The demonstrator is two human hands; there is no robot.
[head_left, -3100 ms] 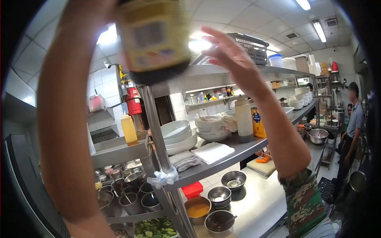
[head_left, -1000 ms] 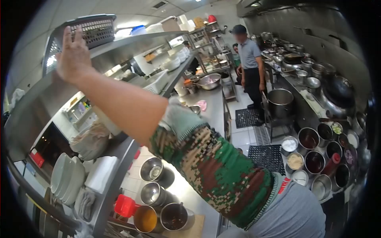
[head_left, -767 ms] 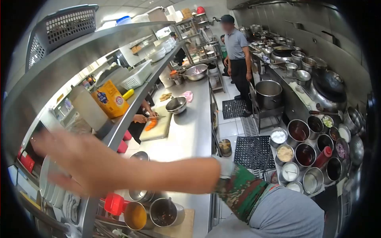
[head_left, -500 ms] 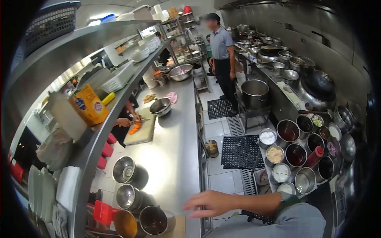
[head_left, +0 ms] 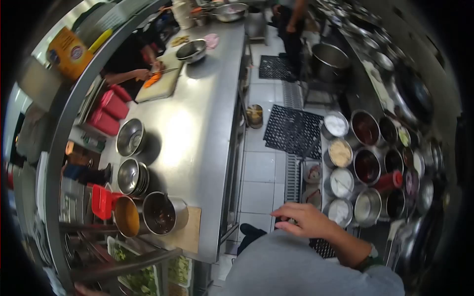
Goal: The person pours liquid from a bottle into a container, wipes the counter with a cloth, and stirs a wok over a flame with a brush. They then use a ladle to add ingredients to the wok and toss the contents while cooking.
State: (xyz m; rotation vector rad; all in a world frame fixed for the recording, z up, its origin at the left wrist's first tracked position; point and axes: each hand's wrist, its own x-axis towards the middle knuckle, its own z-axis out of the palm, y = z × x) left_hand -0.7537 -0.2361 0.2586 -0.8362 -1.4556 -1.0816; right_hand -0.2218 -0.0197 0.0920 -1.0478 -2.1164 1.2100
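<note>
My right hand (head_left: pixel 305 220) is held in front of my grey shirt, palm down, with its fingers stretched out and apart. It appears to hold nothing and is over the floor. The nearest containers are round metal tubs of white powder (head_left: pixel 339 212) and white contents with a utensil (head_left: pixel 342 183). Only a small, blurred skin-toned patch, perhaps my left hand (head_left: pixel 90 291), shows at the bottom edge, its fingers hidden. On the steel counter (head_left: pixel 197 148) stand a pot of dark sauce (head_left: pixel 160 214), a pot of orange liquid (head_left: pixel 127 217) and stacked metal bowls (head_left: pixel 129 177).
Across the counter, another person's hands (head_left: pixel 143 74) work with a knife at orange pieces (head_left: pixel 152 80) on a cutting board (head_left: pixel 165 86). A second person (head_left: pixel 291 29) stands in the aisle beside a large pot (head_left: pixel 330 61). Black mats (head_left: pixel 294 130) lie on the tiles. Green vegetables (head_left: pixel 136 274) fill low bins.
My view has tilted down and turned. My right hand has left the counter's edge and come back to the right, in front of my body. The vegetable bins have come into view.
</note>
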